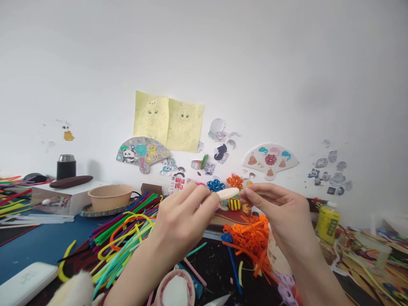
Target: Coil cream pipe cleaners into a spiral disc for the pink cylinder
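Observation:
My left hand (186,214) and my right hand (280,210) are raised together above the craft table. Between them they pinch a short cream-white fuzzy pipe-cleaner piece (228,193); the left fingers hold its left end, the right fingertips its right end. Just below and behind it sits a small red, yellow and green striped piece (235,204). A pile of orange pipe cleaners (253,238) lies under the right hand. A heap of green, yellow and purple pipe cleaners (127,231) lies under the left forearm.
A tan bowl (110,196) sits on a plate at the left, beside a white box (62,197) and a black cup (66,166). A yellow bottle (327,223) stands at the right. Paper fans and drawings hang on the wall. A white device (27,282) lies at the near left.

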A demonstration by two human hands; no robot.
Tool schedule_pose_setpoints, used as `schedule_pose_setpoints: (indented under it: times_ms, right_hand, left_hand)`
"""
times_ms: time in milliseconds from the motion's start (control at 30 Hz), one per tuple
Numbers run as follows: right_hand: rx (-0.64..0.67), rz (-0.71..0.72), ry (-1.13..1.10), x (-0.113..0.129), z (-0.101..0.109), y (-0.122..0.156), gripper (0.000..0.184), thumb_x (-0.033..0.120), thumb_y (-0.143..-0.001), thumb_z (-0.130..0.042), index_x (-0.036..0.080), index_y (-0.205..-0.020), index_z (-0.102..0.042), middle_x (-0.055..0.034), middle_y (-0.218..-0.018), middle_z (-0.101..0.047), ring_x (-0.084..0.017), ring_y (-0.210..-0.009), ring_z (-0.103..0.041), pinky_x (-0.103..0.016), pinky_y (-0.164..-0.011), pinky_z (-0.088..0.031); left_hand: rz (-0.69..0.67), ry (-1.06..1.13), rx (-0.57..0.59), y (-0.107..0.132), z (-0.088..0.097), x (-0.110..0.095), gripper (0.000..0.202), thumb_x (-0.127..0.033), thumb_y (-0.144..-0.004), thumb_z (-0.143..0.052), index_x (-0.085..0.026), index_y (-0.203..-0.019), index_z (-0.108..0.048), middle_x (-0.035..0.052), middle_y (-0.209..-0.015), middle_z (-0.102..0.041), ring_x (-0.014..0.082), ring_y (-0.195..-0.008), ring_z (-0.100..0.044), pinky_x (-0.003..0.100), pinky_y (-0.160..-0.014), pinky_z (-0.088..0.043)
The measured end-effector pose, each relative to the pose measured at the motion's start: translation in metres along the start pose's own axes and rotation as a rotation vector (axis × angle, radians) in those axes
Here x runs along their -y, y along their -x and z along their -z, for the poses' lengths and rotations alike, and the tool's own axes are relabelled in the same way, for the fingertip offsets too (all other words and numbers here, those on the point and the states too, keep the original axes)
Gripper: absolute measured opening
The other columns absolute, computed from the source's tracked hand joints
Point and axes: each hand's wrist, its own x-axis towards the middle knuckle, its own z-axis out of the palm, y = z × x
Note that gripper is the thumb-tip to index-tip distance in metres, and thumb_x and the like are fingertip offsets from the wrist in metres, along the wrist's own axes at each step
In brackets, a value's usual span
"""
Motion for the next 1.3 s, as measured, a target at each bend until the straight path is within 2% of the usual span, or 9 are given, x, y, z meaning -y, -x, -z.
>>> schedule_pose_setpoints:
  times_ms: [133, 233, 400, 600, 833, 1000, 1167, 1233, 1300]
  right_hand:
    - [-0.021, 0.013, 0.057, 0.000, -0.003, 0.001, 0.017, 0.034, -0.069, -0.087, 0.020, -0.073, -0.078, -0.0025, -0.063, -0.075, -0.015, -0.059, -0.071, -0.024, -0.062, -0.061]
    - [-0.008, 0.055, 0.127, -0.002, -0.005, 0.001, 0.018, 0.035, -0.074, -0.083, 0.019, -0.071, -0.076, -0.0019, -0.063, -0.073, -0.015, -0.059, -0.069, -0.023, -0.062, -0.059]
    - [0.037, 0.135, 0.234, -0.003, -0.008, 0.005, 0.016, 0.035, -0.080, -0.077, 0.021, -0.073, -0.074, -0.0010, -0.065, -0.071, -0.016, -0.061, -0.066, -0.024, -0.062, -0.057]
    - [0.048, 0.176, 0.288, -0.002, -0.009, 0.006, 0.019, 0.036, -0.083, -0.073, 0.021, -0.072, -0.072, -0.0001, -0.061, -0.067, -0.015, -0.059, -0.062, -0.024, -0.060, -0.053]
    - [0.097, 0.126, 0.317, -0.004, -0.008, 0.007, 0.029, 0.042, -0.088, -0.067, 0.021, -0.068, -0.067, 0.0019, -0.056, -0.058, -0.015, -0.054, -0.054, -0.027, -0.056, -0.045]
    - [0.122, 0.155, 0.353, -0.002, -0.008, 0.008, 0.041, 0.044, -0.093, -0.061, 0.021, -0.060, -0.055, 0.0042, -0.050, -0.047, -0.013, -0.051, -0.045, -0.026, -0.053, -0.036]
    - [0.101, 0.155, 0.338, -0.003, -0.004, 0.008, 0.056, 0.045, -0.094, -0.061, 0.021, -0.047, -0.040, 0.0050, -0.043, -0.039, -0.011, -0.046, -0.037, -0.025, -0.050, -0.034]
    - [0.112, 0.115, 0.279, -0.004, -0.003, 0.007, 0.053, 0.046, -0.090, -0.066, 0.020, -0.048, -0.048, 0.0046, -0.043, -0.044, -0.010, -0.044, -0.040, -0.024, -0.049, -0.037]
    - [0.134, 0.072, 0.193, -0.005, -0.002, 0.005, 0.040, 0.046, -0.084, -0.073, 0.020, -0.055, -0.061, 0.0023, -0.049, -0.056, -0.012, -0.048, -0.051, -0.024, -0.052, -0.044]
  left_hand:
    - [0.378, 0.274, 0.085, -0.001, -0.002, 0.002, 0.014, -0.013, -0.095, -0.056, -0.017, -0.081, -0.058, 0.0001, -0.073, -0.059, 0.0139, -0.070, -0.052, 0.027, -0.064, -0.040]
    - [0.612, 0.502, 0.130, -0.002, 0.000, 0.004, 0.016, -0.020, -0.095, -0.057, -0.018, -0.079, -0.058, -0.0022, -0.069, -0.056, 0.0123, -0.065, -0.050, 0.027, -0.061, -0.038]
    - [0.876, 0.864, 0.205, -0.002, 0.001, 0.007, 0.022, -0.036, -0.094, -0.058, -0.019, -0.081, -0.060, -0.0025, -0.070, -0.055, 0.0122, -0.063, -0.048, 0.027, -0.058, -0.036]
    - [0.947, 0.993, 0.219, -0.004, 0.002, 0.010, 0.022, -0.036, -0.091, -0.061, -0.017, -0.079, -0.060, -0.0021, -0.071, -0.055, 0.0121, -0.066, -0.048, 0.026, -0.060, -0.035]
    - [0.943, 1.033, 0.218, -0.008, 0.006, 0.009, 0.020, -0.032, -0.090, -0.061, -0.017, -0.076, -0.060, -0.0018, -0.070, -0.054, 0.0121, -0.067, -0.047, 0.025, -0.061, -0.036]
    - [0.966, 1.052, 0.216, -0.007, 0.005, 0.009, 0.021, -0.033, -0.090, -0.061, -0.018, -0.076, -0.059, -0.0003, -0.072, -0.055, 0.0134, -0.069, -0.048, 0.025, -0.063, -0.039]
    - [0.992, 1.088, 0.232, -0.006, 0.004, 0.011, 0.023, -0.036, -0.088, -0.063, -0.018, -0.076, -0.059, -0.0013, -0.072, -0.053, 0.0126, -0.068, -0.046, 0.024, -0.061, -0.037]
    - [1.015, 1.113, 0.238, -0.006, 0.004, 0.010, 0.023, -0.036, -0.088, -0.065, -0.017, -0.076, -0.059, -0.0015, -0.072, -0.053, 0.0119, -0.067, -0.046, 0.023, -0.061, -0.037]
    - [1.044, 1.128, 0.237, -0.006, 0.005, 0.010, 0.023, -0.036, -0.087, -0.065, -0.017, -0.076, -0.060, -0.0014, -0.073, -0.054, 0.0114, -0.066, -0.046, 0.023, -0.060, -0.036]
